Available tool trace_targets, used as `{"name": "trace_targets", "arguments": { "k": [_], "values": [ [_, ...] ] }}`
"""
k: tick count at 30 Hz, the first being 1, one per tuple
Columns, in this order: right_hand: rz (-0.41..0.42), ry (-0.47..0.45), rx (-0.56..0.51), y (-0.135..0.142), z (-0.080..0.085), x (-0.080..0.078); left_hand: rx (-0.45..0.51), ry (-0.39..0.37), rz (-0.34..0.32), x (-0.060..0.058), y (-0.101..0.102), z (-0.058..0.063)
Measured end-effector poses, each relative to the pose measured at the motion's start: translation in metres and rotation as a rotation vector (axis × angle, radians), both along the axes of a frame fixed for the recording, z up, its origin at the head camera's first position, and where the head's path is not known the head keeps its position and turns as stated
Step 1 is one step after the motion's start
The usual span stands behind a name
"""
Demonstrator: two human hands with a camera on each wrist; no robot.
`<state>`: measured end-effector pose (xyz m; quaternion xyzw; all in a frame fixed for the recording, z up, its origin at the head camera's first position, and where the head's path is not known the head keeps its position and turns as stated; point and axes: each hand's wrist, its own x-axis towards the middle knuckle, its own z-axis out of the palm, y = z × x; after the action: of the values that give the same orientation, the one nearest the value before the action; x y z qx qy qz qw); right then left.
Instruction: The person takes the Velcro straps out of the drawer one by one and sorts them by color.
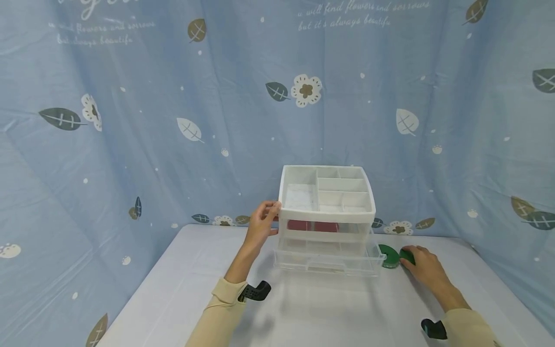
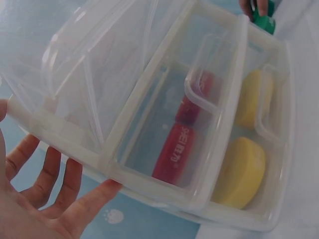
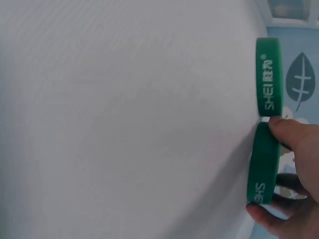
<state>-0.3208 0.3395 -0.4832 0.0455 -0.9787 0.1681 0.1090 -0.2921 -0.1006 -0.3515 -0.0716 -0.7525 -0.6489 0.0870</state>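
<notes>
A white drawer organizer [image 1: 326,216] with clear drawers stands on the table. My left hand [image 1: 261,222] is at its left side, fingertips against the frame near the top edge. In the left wrist view those fingers [image 2: 65,184] are spread along the side. On the right, my right hand [image 1: 424,266] grips a green roll [image 3: 264,162] between thumb and fingertips, its rim upright on the table. A second green roll [image 3: 269,77] with white lettering stands right beside it, close to the organizer's right side.
Red rolls [image 2: 175,152] lie inside one drawer, and yellow rolls [image 2: 241,172] show through another. The bottom drawer [image 1: 327,264] sticks out toward me. The top tray [image 1: 300,196] has several compartments. A blue patterned curtain [image 1: 243,120] hangs behind the white table [image 1: 208,262].
</notes>
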Motion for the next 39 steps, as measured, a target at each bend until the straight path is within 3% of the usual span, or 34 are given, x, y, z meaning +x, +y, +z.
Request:
{"name": "trace_targets", "arguments": {
  "k": [8,22,39],
  "values": [
    [0.021,-0.018,0.022,0.004,-0.003,0.000,-0.002,-0.005,0.007,0.000,0.001,0.000],
    [-0.017,-0.039,0.044,-0.001,-0.009,0.001,-0.003,-0.004,0.000,0.000,-0.001,0.001],
    [0.085,-0.049,-0.034,0.005,-0.008,0.009,0.008,-0.014,-0.021,0.000,-0.001,0.001]
  ]
}}
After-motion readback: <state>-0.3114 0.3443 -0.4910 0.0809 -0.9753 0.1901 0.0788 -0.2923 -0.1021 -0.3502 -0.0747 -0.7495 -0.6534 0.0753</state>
